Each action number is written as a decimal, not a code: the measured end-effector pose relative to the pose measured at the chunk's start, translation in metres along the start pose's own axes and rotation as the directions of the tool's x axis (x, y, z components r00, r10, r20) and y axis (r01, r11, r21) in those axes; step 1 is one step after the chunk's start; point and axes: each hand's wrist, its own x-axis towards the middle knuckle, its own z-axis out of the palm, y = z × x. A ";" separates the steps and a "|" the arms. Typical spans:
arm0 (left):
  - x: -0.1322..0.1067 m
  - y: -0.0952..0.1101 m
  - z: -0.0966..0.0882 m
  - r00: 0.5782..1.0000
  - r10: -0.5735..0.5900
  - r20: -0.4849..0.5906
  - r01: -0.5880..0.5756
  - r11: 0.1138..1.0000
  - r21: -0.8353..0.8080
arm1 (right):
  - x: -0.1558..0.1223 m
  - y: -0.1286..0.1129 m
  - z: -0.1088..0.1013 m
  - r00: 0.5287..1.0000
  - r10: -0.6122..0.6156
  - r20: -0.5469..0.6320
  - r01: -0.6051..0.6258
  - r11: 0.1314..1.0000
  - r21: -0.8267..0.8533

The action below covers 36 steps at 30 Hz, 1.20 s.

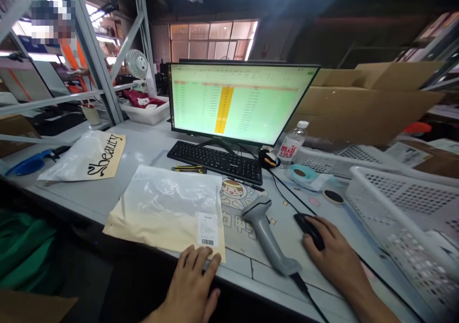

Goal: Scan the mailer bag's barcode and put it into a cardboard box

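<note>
My right hand (333,251) is curved over a black computer mouse (311,229) on the desk mat. My left hand (195,277) rests at the desk's front edge, its fingers stretched out and their tips touching the lower edge of a packaged garment bag, white above and tan below (161,203). A white barcode label (207,228) sits on the bag's lower right corner. Between my hands lies a grey barcode scanner (267,234), its cable running toward me. Behind them are a black keyboard (215,160) and a lit monitor (236,103) showing a spreadsheet with an orange column.
A second bag lettered "beauty" (86,158) and blue scissors (30,162) lie at left. A yellow cutter (189,169) is near the keyboard. At right stand a water bottle (292,146), tape roll (301,173) and white basket (394,217). A person (73,55) is far left.
</note>
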 end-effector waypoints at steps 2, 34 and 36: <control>0.001 -0.001 0.002 0.999 0.010 -0.036 -0.009 1.000 0.014 | -0.001 0.003 0.002 1.000 0.004 0.003 -0.004 1.000 0.004; -0.013 0.004 0.030 0.989 -0.144 0.017 0.145 0.987 -0.066 | 0.002 0.001 0.001 0.989 0.130 0.076 -0.128 0.991 -0.025; -0.013 0.004 0.030 0.989 -0.149 0.022 0.150 0.986 -0.075 | 0.002 0.002 0.002 0.988 0.129 0.083 -0.127 0.991 -0.029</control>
